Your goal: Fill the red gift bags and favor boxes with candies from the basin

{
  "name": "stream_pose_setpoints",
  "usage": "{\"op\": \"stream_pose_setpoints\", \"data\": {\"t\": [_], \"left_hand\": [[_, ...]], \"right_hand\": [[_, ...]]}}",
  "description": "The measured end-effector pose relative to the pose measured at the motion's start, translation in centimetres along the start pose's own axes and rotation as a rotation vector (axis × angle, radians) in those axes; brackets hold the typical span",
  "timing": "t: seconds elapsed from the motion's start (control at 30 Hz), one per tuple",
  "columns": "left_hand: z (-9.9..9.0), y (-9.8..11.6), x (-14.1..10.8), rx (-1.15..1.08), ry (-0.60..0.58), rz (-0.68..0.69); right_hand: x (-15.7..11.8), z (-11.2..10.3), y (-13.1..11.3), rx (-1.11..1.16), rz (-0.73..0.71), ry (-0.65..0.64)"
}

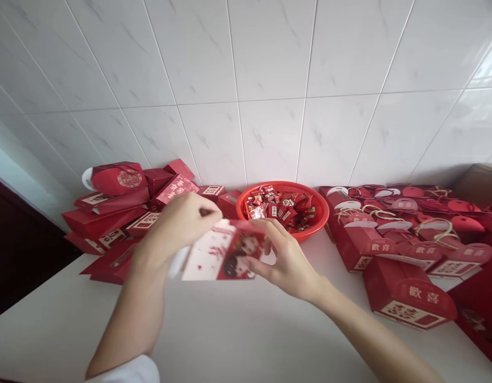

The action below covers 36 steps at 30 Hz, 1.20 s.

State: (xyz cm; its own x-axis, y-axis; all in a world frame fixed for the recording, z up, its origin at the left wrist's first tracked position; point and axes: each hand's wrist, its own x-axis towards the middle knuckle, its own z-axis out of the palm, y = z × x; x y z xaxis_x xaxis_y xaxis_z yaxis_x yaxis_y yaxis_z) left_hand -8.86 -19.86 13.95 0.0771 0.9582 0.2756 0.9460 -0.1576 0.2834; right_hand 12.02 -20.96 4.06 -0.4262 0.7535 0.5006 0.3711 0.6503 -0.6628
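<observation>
A small white-and-red gift box (208, 258), printed with cartoon figures and red characters, is held above the table in front of me. My left hand (182, 223) bends over its upper left edge, fingers closed; the fingertips are partly hidden behind the hand. On the right, my right hand (288, 260) grips the box's side, thumb at the front and fingers along the top. Just behind the box stands a round red plastic basket (322, 215) holding many wrapped candies (286, 207).
Folded red boxes (106, 218) are piled at the left. Rows of red boxes with white labels (409, 292), several with rope handles, fill the right side. A white table (230, 335) lies underneath, and a tiled wall (270, 127) closes off the back.
</observation>
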Motion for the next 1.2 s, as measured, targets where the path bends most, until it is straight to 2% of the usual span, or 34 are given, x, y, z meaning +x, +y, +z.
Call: {"op": "stream_pose_setpoints", "data": {"t": [0.13,0.2,0.27,0.4,0.5,0.6,0.7,0.77,0.97,1.07,1.13,1.2], "left_hand": [[4.0,3.1,0.0,-0.061,-0.216,0.220],[5.8,3.6,0.4,-0.089,-0.283,0.245],[6.9,3.4,0.8,-0.143,-0.328,0.247],[6.6,1.9,1.1,-0.356,-0.312,0.243],[5.8,0.4,1.0,-0.414,-0.276,0.239],[5.1,-1.1,1.1,-0.369,-0.323,0.252],[4.8,-2.0,1.5,-0.354,-0.401,0.273],[4.9,-2.3,1.9,-0.389,-0.478,0.297],[7.0,-2.3,3.4,-0.548,-0.764,0.370],[8.1,-2.0,3.9,-0.604,-0.808,0.332],[8.5,-1.7,4.2,-0.656,-0.817,0.299],[8.9,-1.3,4.3,-0.719,-0.839,0.280]], "right_hand": [[0.4,0.2,0.3,-0.100,0.168,-0.132],[0.4,0.2,1.3,-0.068,0.262,-0.227],[0.3,0.1,2.5,0.006,0.302,-0.262],[0.4,-0.6,4.2,0.125,0.224,-0.280],[0.6,-1.1,4.8,0.210,0.269,-0.232],[0.8,-1.6,5.3,0.446,0.313,-0.176],[1.0,-1.8,6.0,0.605,0.327,-0.210],[0.9,-1.6,6.4,0.532,0.304,-0.250],[0.6,-1.2,6.6,0.029,0.224,-0.305],[0.7,-1.9,6.5,0.044,0.147,-0.342],[0.8,-2.6,6.4,0.106,0.102,-0.295],[0.9,-3.0,6.4,0.175,0.127,-0.233]]}}
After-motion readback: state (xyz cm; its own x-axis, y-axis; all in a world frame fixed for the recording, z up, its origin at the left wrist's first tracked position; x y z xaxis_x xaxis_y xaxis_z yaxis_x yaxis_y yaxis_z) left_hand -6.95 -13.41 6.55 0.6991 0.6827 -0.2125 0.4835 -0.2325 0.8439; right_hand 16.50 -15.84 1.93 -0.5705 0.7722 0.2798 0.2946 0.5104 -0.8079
